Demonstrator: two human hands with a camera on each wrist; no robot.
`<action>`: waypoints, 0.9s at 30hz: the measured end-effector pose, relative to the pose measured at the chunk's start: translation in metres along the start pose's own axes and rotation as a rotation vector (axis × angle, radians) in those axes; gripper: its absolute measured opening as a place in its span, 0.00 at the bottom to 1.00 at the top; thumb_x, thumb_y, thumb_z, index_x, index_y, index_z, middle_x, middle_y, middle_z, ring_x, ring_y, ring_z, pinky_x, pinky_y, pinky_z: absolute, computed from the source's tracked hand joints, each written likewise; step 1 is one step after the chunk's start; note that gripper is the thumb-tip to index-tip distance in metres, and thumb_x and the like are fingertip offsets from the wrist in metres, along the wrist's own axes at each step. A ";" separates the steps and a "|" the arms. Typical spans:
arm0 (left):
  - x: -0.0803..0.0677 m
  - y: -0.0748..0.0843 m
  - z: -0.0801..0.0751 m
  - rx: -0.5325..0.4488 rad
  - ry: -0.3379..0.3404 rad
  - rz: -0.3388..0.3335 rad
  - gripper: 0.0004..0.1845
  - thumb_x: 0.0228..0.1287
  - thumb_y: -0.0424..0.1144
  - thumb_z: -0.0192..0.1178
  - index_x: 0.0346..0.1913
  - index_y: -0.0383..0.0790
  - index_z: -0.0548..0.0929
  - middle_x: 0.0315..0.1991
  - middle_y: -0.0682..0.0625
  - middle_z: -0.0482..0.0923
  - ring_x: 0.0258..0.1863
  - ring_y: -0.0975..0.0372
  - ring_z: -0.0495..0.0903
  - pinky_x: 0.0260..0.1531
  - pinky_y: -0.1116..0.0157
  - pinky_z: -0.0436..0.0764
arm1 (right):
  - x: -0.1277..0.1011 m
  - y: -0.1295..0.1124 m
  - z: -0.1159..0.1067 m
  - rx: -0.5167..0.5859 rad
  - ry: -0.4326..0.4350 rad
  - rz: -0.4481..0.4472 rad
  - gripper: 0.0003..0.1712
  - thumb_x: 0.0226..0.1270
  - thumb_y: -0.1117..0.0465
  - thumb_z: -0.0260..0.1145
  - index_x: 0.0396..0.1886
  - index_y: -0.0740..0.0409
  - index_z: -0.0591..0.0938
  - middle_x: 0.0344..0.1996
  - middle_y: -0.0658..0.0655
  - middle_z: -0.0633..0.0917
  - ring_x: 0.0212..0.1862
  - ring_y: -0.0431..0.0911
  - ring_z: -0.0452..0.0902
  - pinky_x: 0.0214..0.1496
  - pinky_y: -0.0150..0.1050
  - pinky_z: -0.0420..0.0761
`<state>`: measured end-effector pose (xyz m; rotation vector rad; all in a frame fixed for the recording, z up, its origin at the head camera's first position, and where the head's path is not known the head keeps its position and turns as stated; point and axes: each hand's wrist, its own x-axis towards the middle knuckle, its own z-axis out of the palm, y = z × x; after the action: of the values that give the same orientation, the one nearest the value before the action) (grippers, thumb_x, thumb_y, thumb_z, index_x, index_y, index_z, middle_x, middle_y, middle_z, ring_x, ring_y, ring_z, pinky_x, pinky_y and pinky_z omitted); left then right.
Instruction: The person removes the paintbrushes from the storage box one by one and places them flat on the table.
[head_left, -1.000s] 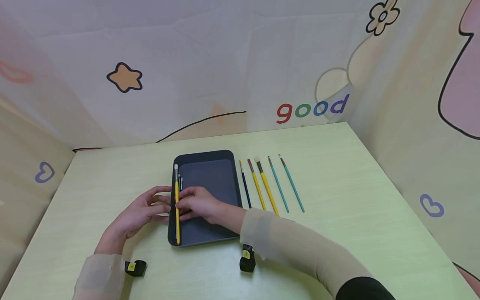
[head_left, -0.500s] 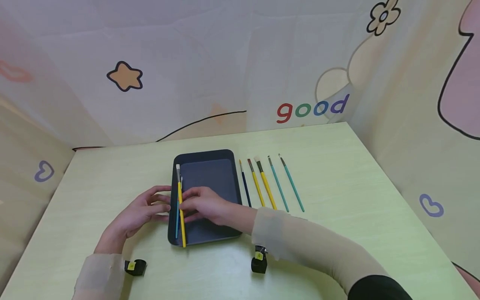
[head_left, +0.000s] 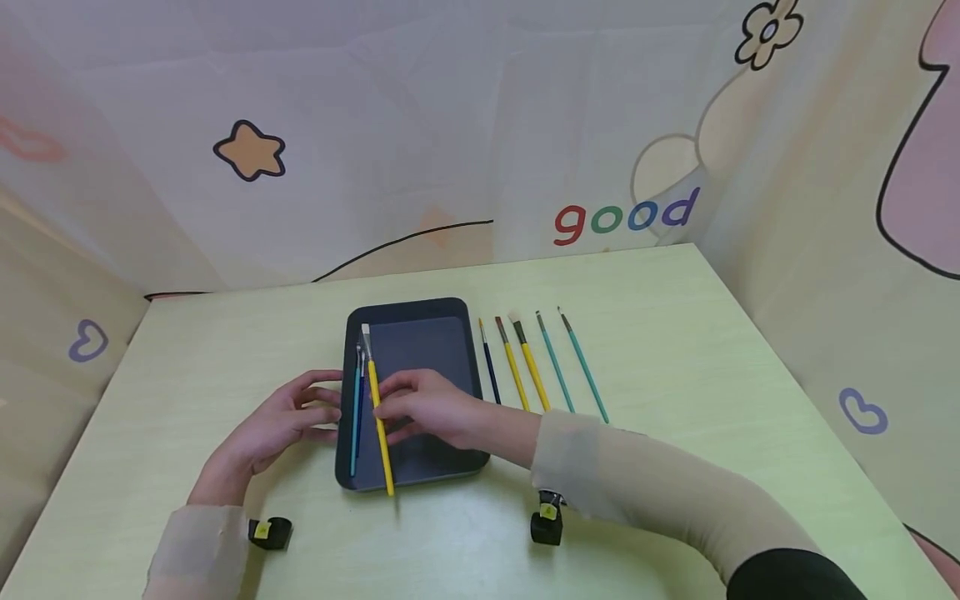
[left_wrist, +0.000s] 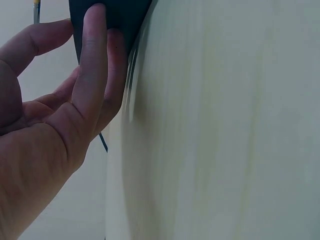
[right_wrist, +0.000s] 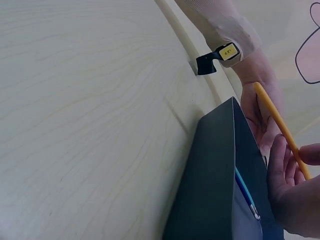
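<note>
Right hand (head_left: 431, 408) pinches a yellow brush (head_left: 378, 421) over the dark tray (head_left: 420, 333), fingers curled around its handle. Left hand (head_left: 281, 421), fingers straight and slightly spread, touches the tray's left edge.
</note>
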<state>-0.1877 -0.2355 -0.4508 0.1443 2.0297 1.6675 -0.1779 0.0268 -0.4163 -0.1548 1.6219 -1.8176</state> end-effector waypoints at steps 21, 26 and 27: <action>0.000 0.000 0.001 0.020 0.003 0.018 0.33 0.74 0.29 0.57 0.78 0.33 0.58 0.58 0.31 0.70 0.49 0.50 0.81 0.50 0.54 0.86 | -0.030 -0.010 -0.031 -0.104 -0.002 -0.012 0.20 0.74 0.68 0.64 0.61 0.72 0.76 0.52 0.71 0.83 0.43 0.48 0.83 0.49 0.45 0.87; 0.000 0.000 0.001 0.016 -0.010 0.035 0.33 0.74 0.29 0.57 0.77 0.32 0.59 0.57 0.30 0.70 0.48 0.50 0.81 0.50 0.53 0.86 | -0.036 -0.009 -0.041 -0.101 0.027 -0.002 0.20 0.73 0.68 0.64 0.61 0.73 0.76 0.51 0.71 0.83 0.43 0.48 0.82 0.49 0.45 0.87; 0.000 0.000 0.001 0.016 -0.011 0.036 0.33 0.74 0.29 0.57 0.77 0.32 0.59 0.57 0.30 0.70 0.48 0.50 0.81 0.50 0.53 0.86 | -0.038 -0.009 -0.043 -0.099 0.033 0.003 0.21 0.73 0.68 0.64 0.61 0.73 0.76 0.51 0.71 0.83 0.42 0.48 0.82 0.49 0.45 0.87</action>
<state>-0.1871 -0.2347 -0.4510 0.1955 2.0442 1.6690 -0.1748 0.0831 -0.4043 -0.1673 1.7352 -1.7470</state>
